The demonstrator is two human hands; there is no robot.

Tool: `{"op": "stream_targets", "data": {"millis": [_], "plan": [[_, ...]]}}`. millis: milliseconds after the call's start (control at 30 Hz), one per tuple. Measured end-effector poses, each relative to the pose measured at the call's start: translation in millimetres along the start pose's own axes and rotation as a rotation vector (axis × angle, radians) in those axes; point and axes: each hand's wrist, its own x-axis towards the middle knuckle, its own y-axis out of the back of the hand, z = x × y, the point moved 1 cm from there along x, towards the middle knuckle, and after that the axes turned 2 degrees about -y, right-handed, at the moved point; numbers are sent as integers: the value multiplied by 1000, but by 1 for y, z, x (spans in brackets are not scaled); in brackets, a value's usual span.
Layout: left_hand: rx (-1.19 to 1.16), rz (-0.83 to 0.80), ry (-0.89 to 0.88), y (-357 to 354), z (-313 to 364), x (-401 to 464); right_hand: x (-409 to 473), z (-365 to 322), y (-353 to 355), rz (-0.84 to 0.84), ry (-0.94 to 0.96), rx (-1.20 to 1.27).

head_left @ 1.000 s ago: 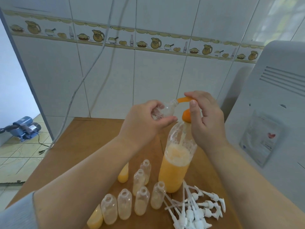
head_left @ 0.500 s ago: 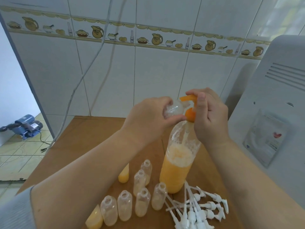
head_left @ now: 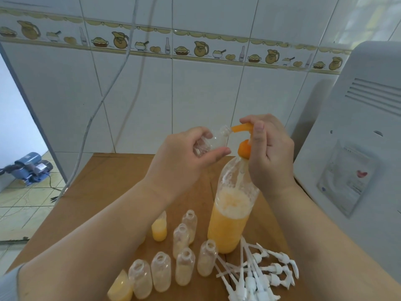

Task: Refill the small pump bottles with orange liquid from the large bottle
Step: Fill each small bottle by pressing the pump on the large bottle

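Observation:
A large clear bottle (head_left: 231, 216) about half full of orange liquid stands upright on the wooden table (head_left: 104, 181). An orange pump head (head_left: 243, 128) sits on its neck. My right hand (head_left: 269, 151) wraps the pump, thumb on top of the spout. My left hand (head_left: 186, 151) holds a small clear bottle (head_left: 217, 139) tilted on its side, its mouth against the spout tip. Several small open bottles (head_left: 184, 268) stand in front, most nearly empty. Two small bottles (head_left: 159, 228) hold orange liquid.
A pile of white pump tops (head_left: 258, 272) lies right of the small bottles. A white appliance (head_left: 355, 135) stands close on the right. The tiled wall (head_left: 173, 94) with hanging cables is behind the table. A blue pump (head_left: 32, 167) sits on the floor at left.
The pump head went down half a second ago and has risen again. My left hand keeps the small bottle at the spout.

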Motion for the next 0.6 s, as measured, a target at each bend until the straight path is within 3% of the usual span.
{"op": "stream_targets", "data": {"millis": [600], "plan": [[270, -166, -77, 1, 18, 10, 4, -1, -1, -54, 20, -40]]}}
